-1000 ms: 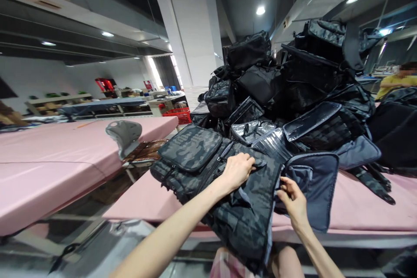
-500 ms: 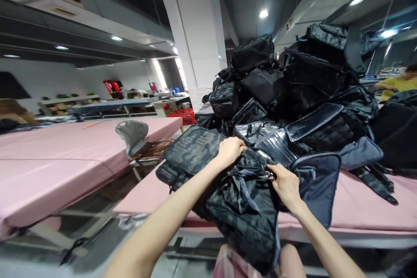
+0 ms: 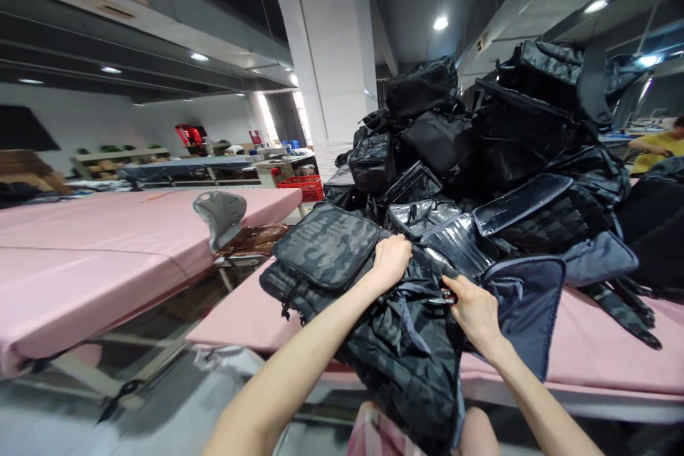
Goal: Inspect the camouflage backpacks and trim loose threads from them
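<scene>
Camouflage fabric in dark grey covers the bag (image 3: pixel 406 349), which lies at the near edge of a pink table (image 3: pixel 588 349), its lower part hanging over that edge toward the person. The bag's padded front pocket (image 3: pixel 327 245) faces up on the left side.

The left hand (image 3: pixel 392 261) is at the top of the bag, just right of the pocket. Its fingers are curled over the upper edge and closed on the fabric. The right hand (image 3: pixel 475 310) is close beside it to the right. Its thumb and fingers are pinched together on a small dark part at the bag's top. Whether that part is a zip pull is too small to tell. A grey strap (image 3: pixel 411 289) runs across the bag between the two hands.

Just right of the right hand, a navy flap (image 3: pixel 529 299) stands open. Behind it a tall pile (image 3: pixel 481 128) of black and camouflage bags fills the far side of the table, some lying open with shiny lining showing.

To the left, across a gap, is a second pink table (image 3: pixel 107 256). A grey chair (image 3: pixel 220 212) stands in the gap. A red crate (image 3: pixel 303 187) sits farther back, near a white pillar (image 3: pixel 325 43). At the far right, a person in yellow (image 3: pixel 656 148) is partly hidden by the pile.
</scene>
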A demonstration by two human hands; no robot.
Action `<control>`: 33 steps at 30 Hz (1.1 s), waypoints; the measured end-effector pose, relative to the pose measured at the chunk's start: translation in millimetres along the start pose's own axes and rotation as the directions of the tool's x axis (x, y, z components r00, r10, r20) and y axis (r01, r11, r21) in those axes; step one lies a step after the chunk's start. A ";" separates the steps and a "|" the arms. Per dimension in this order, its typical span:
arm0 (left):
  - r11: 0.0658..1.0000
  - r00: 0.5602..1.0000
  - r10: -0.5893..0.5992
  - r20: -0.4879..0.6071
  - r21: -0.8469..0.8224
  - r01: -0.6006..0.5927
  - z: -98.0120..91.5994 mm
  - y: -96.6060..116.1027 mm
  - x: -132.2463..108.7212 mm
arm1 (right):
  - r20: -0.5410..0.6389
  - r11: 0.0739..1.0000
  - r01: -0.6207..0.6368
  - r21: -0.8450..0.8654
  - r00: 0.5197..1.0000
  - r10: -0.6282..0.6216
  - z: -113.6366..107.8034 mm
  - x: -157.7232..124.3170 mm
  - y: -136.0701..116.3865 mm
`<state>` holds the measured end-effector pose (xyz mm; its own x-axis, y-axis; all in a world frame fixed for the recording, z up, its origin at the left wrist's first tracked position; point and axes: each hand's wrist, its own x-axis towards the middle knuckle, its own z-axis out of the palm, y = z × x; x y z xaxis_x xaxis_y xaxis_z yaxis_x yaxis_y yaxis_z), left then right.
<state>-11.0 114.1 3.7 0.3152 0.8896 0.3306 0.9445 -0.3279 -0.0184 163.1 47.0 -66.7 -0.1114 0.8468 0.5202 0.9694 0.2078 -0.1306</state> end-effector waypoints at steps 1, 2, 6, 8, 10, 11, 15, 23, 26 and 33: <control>1.000 1.000 -0.005 0.002 -0.019 0.006 -0.6 -1.8 1.7 | 0.003 1.000 0.006 0.008 1.000 -0.006 -0.4 -0.2 0.8; 0.999 1.000 -0.012 0.002 -0.039 0.012 -1.2 -3.7 3.0 | 0.007 1.000 0.010 0.020 1.000 -0.010 -0.9 -0.2 1.9; 0.989 0.997 -0.070 -0.027 -0.136 0.066 -3.5 -11.5 3.8 | 0.031 0.997 0.008 0.075 0.999 -0.010 -3.9 2.1 7.7; 0.977 0.993 -0.106 -0.054 -0.194 0.094 -4.7 -14.5 2.2 | 0.045 0.996 0.008 0.092 0.999 -0.012 -5.6 3.9 9.7; 0.961 0.987 -0.139 -0.076 -0.251 0.116 -5.5 -15.7 0.2 | 0.050 0.995 0.005 0.095 0.999 -0.010 -6.6 5.2 10.5; 0.953 0.984 -0.155 -0.086 -0.274 0.126 -5.8 -15.5 -0.7 | 0.050 0.996 0.003 0.093 0.999 -0.008 -6.7 5.3 10.5; 0.947 0.977 -0.177 -0.119 -0.293 0.136 -5.1 -9.7 -4.8 | 0.036 0.996 0.019 0.087 0.999 -0.022 -3.6 2.6 9.6; 0.999 0.999 -0.041 -0.008 -0.035 0.040 -1.7 4.3 -8.0 | 0.024 0.998 0.042 0.055 0.999 -0.044 2.1 -1.6 8.4; 0.999 0.999 -0.048 -0.008 -0.017 0.048 -0.9 7.0 -8.4 | 0.017 0.997 0.051 0.054 0.998 -0.052 2.4 -1.0 9.7; 0.999 0.999 -0.039 -0.006 0.019 0.039 5.1 8.8 -4.0 | 0.024 0.996 0.038 0.076 0.999 -0.040 4.4 0.1 10.5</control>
<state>-3.5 109.2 -2.7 0.2776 0.8996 0.3371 0.9578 -0.2866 -0.0238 172.3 51.4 -71.8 -0.1558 0.8494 0.5042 0.9449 0.2769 -0.1746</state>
